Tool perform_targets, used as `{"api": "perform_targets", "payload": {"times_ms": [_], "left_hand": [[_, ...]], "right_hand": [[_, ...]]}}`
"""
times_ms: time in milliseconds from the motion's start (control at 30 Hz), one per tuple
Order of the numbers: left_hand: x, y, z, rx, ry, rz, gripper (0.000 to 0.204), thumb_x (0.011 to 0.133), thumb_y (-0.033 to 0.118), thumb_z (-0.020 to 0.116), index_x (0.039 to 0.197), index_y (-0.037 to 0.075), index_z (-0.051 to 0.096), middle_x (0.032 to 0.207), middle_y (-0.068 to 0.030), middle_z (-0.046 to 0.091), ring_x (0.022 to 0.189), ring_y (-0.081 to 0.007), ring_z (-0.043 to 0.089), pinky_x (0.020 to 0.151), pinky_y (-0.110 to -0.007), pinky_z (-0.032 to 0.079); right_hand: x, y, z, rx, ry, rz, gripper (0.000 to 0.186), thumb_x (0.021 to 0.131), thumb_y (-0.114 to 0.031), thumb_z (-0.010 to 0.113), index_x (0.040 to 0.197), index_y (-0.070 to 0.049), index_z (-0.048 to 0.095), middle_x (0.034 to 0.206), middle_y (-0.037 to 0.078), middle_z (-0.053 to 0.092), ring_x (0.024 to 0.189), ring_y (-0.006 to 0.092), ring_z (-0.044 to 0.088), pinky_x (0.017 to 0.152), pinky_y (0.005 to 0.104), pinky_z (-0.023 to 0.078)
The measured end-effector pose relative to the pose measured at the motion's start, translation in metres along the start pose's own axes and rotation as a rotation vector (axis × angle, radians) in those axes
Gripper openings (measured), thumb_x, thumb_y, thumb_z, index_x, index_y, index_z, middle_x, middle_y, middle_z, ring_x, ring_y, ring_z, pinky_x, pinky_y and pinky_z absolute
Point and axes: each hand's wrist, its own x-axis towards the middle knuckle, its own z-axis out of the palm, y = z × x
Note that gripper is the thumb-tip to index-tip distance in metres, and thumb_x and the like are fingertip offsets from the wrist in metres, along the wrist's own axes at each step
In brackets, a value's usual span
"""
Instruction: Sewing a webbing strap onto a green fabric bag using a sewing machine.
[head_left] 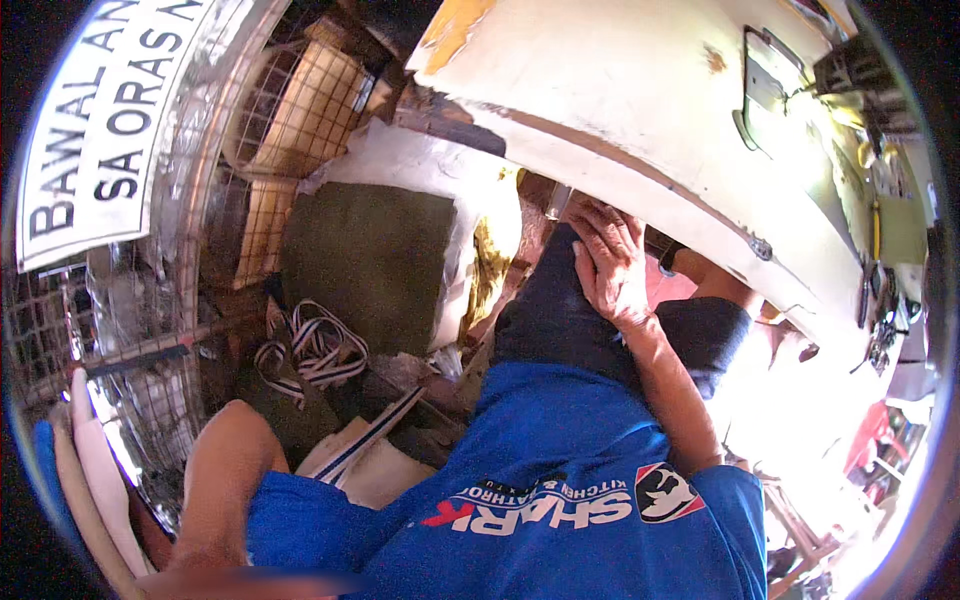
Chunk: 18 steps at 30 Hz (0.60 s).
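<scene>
My right hand (612, 262) lies palm down on my dark shorts (550, 310), just below the edge of a pale worktable (640, 110). Its fingers are stretched out, and I see nothing held in it. My left arm (235, 450) is bent, its elbow pointing up at the lower left. Of my left hand (240, 585) only a blurred part shows at the bottom edge, so its fingers cannot be made out. A blue printed T-shirt (560, 440) covers my body. Nearest my left elbow lies a loose coil of white webbing strap (320, 350) with dark stripes.
A large olive-green bundle (365, 260) stands left of my legs, beside yellow wrapping (495, 250). Wire mesh (290, 110) and a white sign (105, 130) line the left. A dark-framed object (765, 85) rests on the worktable. Several tools (880, 310) hang at the right.
</scene>
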Motion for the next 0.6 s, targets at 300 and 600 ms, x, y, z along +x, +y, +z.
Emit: {"api": "perform_targets", "payload": {"times_ms": [300, 600], "left_hand": [[0.075, 0.038, 0.080, 0.209, 0.318, -0.052, 0.036, 0.095, 0.036, 0.063, 0.108, 0.006, 0.048, 0.079, -0.0088, 0.065, 0.073, -0.0209, 0.066, 0.080, -0.043, 0.058], [0.121, 0.042, 0.104, -0.168, 0.323, -0.055, 0.037, 0.092, 0.031, 0.067, 0.119, 0.009, 0.052, 0.083, -0.0052, 0.070, 0.074, -0.0199, 0.070, 0.056, -0.028, 0.056]], "right_hand": [[-0.015, 0.015, -0.016, 0.063, 0.066, 0.037, 0.034, 0.085, -0.008, 0.062, 0.118, -0.003, 0.068, 0.125, 0.013, 0.063, 0.122, 0.0306, 0.055, 0.109, 0.0496, 0.033], [-0.048, 0.034, -0.038, 0.095, 0.097, 0.125, 0.046, 0.084, -0.016, 0.067, 0.129, -0.008, 0.064, 0.127, 0.012, 0.062, 0.121, 0.0317, 0.055, 0.107, 0.0517, 0.035]]}}
